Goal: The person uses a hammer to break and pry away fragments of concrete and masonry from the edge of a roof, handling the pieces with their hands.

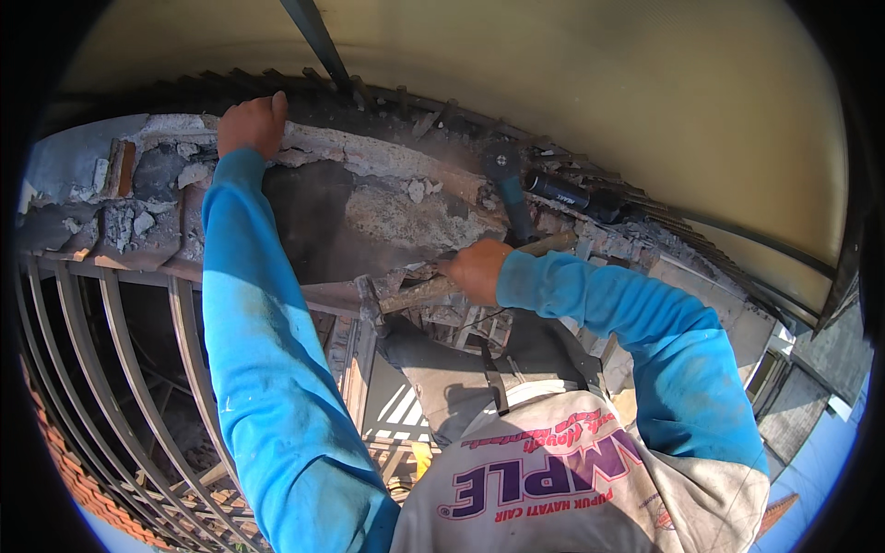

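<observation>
My left hand [252, 126] is closed over the far edge of a broken concrete ledge [369, 154]; its fingertips are partly hidden. In my right hand [477, 272] is the wooden handle of a hammer [419, 293]. The hammer's metal head [370, 300] points left, beside the near lip of the ledge, and the handle's end sticks out past my wrist. Between my two hands lies a dark, broken-out hollow [313, 217] with a rough patch of rubble [406, 217]. Dust hangs over the ledge.
A teal-and-black power tool [516, 203] and a black cylinder [558, 189] lie beyond my right hand. Curved metal bars [129, 341] run at the left. Loose chunks [143, 222] lie on the ledge. A tan sheet [599, 83] and a dark metal post [318, 41] stand behind.
</observation>
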The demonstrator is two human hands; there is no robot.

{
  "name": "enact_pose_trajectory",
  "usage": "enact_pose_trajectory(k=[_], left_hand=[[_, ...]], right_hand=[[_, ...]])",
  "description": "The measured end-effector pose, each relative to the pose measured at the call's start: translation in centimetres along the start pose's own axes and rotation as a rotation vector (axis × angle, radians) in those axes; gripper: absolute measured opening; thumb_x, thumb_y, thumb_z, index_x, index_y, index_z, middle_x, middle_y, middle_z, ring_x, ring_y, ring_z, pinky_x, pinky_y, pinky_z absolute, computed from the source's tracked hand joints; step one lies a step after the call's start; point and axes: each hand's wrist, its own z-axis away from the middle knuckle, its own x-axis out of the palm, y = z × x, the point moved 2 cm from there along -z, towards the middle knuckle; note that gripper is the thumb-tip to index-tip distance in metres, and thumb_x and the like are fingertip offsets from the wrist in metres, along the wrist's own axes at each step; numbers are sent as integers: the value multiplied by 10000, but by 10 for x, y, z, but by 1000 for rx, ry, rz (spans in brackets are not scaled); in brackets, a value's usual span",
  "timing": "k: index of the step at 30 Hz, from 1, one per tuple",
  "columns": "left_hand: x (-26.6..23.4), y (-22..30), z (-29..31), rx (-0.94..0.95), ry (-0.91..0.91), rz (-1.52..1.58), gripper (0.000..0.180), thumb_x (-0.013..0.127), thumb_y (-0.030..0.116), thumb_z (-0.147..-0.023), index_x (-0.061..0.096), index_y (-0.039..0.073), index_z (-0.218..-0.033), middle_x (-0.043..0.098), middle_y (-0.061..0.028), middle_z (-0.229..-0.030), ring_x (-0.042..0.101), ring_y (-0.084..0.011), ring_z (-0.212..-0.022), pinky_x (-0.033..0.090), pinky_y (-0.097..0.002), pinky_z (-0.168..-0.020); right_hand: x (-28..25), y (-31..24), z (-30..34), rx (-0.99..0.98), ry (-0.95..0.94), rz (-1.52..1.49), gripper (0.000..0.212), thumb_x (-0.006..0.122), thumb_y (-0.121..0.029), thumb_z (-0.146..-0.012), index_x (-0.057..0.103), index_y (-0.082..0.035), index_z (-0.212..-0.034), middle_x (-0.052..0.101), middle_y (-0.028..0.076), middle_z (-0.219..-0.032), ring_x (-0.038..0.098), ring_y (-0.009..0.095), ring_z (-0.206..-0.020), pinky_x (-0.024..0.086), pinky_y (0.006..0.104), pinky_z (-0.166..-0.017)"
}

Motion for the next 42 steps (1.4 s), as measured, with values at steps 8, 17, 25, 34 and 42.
enact_pose_trajectory(k=[8, 17, 25, 34, 42], left_hand=[[-4, 7, 5, 46, 4, -5, 439, 346, 351, -977, 669, 80, -856, 685, -177, -877, 630, -417, -847, 490, -514, -799], [-9, 4, 1, 14, -7, 32, 501, 343, 386, -977, 696, 63, -831, 684, -191, -893, 625, -424, -853, 479, -517, -821], [-6, 6, -2, 26, -28, 75, 472, 337, 370, -979, 696, 86, -867, 684, -191, -895, 626, -421, -858, 480, -508, -825], [0, 1, -3, -7, -16, 32, 494, 329, 385, -981, 708, 84, -881, 685, -188, -904, 630, -418, -873, 482, -512, -831], [-2, 13, -1, -2, -9, 20, 496, 338, 393, -977, 698, 70, -869, 686, -184, -908, 629, -412, -884, 482, -511, -831]], right_hand=[[-39, 52, -1, -79, -171, 126, 268, 708, -142, -713, 701, -90, -976, 694, 135, -808, 693, 334, -792, 566, 439, -704], [2, 5, 20, -115, -122, 116, 283, 705, -156, -695, 670, -69, -961, 684, 164, -776, 687, 354, -751, 561, 456, -649], [-37, 94, -3, 67, -152, 24, 385, 733, -148, -704, 658, -37, -1065, 696, 156, -898, 679, 362, -845, 553, 455, -723], [28, -16, 39, -222, -228, 62, 267, 663, -105, -719, 675, -44, -979, 692, 170, -818, 690, 355, -782, 564, 454, -685], [-46, 109, -12, 264, -31, 60, 328, 683, -122, -743, 656, -50, -1062, 692, 175, -865, 688, 342, -815, 553, 458, -728]])
